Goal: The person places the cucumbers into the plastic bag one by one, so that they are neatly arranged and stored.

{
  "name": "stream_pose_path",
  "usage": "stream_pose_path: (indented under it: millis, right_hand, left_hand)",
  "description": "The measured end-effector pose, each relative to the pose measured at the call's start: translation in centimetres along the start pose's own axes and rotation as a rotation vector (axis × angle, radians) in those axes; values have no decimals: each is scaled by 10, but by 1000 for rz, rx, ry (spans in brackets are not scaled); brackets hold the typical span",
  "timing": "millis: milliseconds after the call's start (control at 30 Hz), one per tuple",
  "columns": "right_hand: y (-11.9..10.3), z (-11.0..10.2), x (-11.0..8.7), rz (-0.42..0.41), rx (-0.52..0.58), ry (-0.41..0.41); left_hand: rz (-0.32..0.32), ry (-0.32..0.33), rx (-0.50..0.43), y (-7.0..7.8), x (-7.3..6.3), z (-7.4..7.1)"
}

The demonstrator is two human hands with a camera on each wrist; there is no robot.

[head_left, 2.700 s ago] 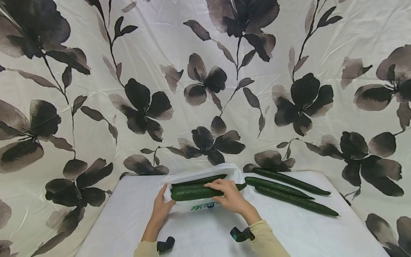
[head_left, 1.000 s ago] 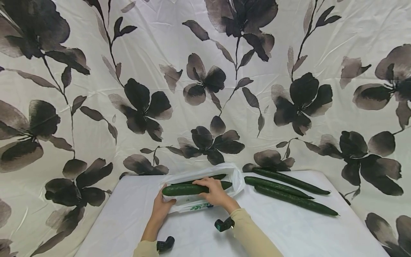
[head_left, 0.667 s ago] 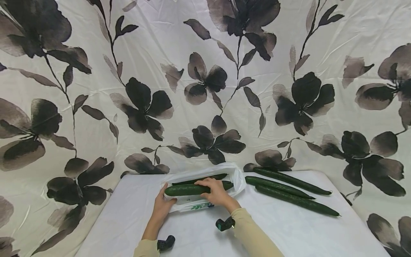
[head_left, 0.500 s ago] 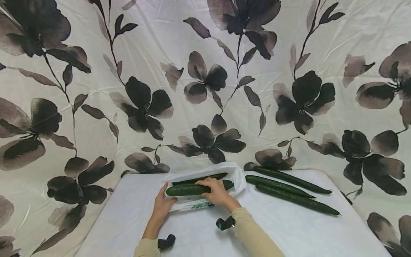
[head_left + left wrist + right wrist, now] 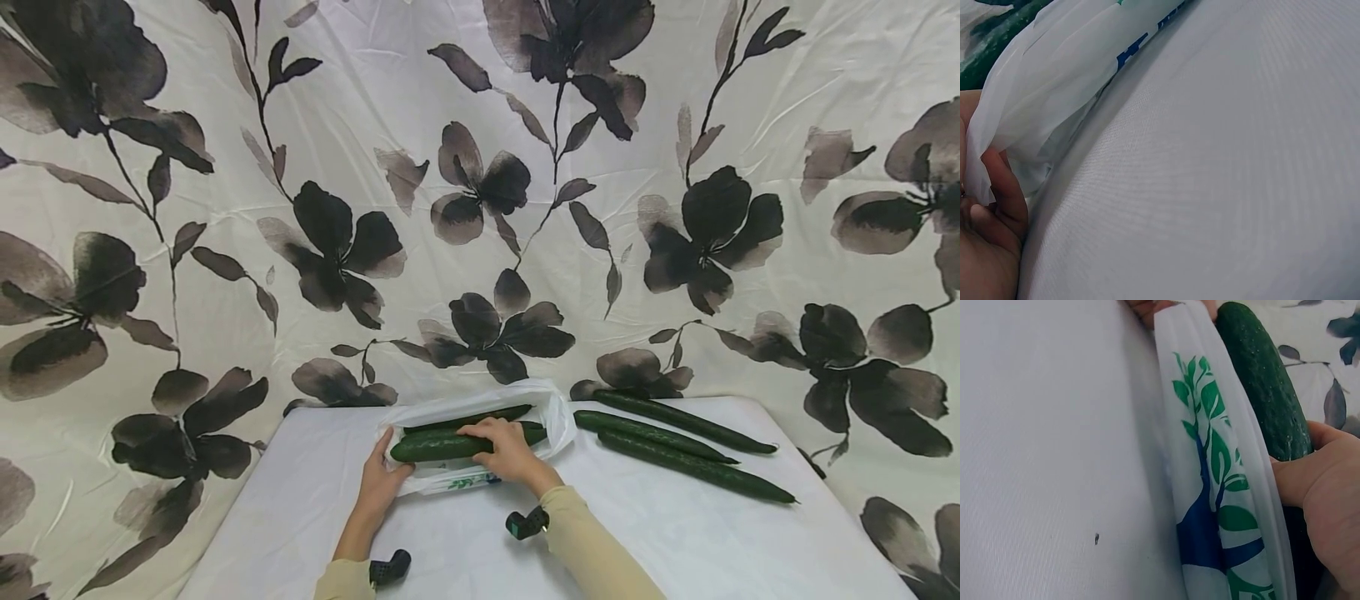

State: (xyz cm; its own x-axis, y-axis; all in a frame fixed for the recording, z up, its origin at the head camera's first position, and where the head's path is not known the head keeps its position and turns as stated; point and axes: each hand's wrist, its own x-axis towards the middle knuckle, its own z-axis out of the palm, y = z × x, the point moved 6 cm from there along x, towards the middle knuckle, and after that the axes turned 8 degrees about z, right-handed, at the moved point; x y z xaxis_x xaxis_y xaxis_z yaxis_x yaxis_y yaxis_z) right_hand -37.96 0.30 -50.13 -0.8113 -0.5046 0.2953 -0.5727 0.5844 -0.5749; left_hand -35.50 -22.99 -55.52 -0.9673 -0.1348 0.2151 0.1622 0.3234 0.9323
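A white plastic bag (image 5: 557, 423) with a green and blue print lies on the table, its mouth spread wide. My left hand (image 5: 381, 482) grips the left edge of that mouth; in the left wrist view the thin plastic (image 5: 1054, 81) runs between the curled fingers (image 5: 1007, 187). My right hand (image 5: 512, 450) holds a long dark green cucumber (image 5: 435, 447) across its middle, within the bag's opening. Behind it, another cucumber (image 5: 517, 412) lies inside the bag. In the right wrist view the printed front (image 5: 1216, 456) of the bag stands beside the held cucumber (image 5: 1266, 381), hiding its lower part.
Three more cucumbers lie on the table to the right of the bag: a back one (image 5: 686, 421), a middle one (image 5: 652, 435) and a front one (image 5: 697, 468). A white cloth covers the table (image 5: 450, 550). Floral fabric (image 5: 480, 208) hangs behind it.
Since the oldest frame, my right hand has moved left and the cucumber has shifted left and deeper into the bag's opening. Within the last second its left end edged slightly right. My left hand stays put.
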Motion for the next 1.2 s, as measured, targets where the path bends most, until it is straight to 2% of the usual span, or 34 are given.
stream_pose_path:
  millis: [200, 400, 633, 800, 1200]
  right_hand:
    - [8, 2, 1, 24, -38, -1]
    - [14, 7, 0, 53, -41, 4]
    - [19, 10, -2, 40, -56, 40]
    - [22, 13, -2, 33, -59, 56]
    - [26, 15, -2, 45, -71, 60]
  left_hand:
    - [-1, -6, -10, -1, 1, 2]
    - [27, -16, 53, -4, -1, 3]
    - [50, 0, 86, -5, 1, 3]
    - [59, -16, 95, -6, 2, 3]
    - [73, -19, 119, 1, 0, 4]
